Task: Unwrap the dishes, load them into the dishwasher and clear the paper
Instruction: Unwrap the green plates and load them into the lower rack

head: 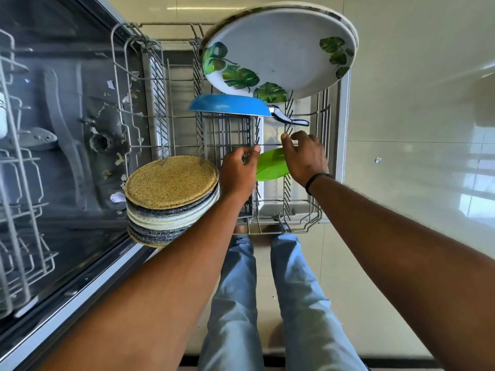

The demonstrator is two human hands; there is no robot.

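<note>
Gleaming cream floor tiles [401, 183] — rack [316, 218], dishwasher tub [67, 116]

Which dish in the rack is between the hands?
The small lime-green plate, standing on edge between the left hand and right hand. The blue pan and leaf-print plates sit farther back.

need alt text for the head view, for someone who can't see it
Seen from above, a person's left hand and right hand hold a green plate among the tines of a pulled-out dishwasher rack. The rack also carries a stack of speckled plates, a blue pan and large leaf-print plates; paper scraps litter the open dishwasher at left.
</note>
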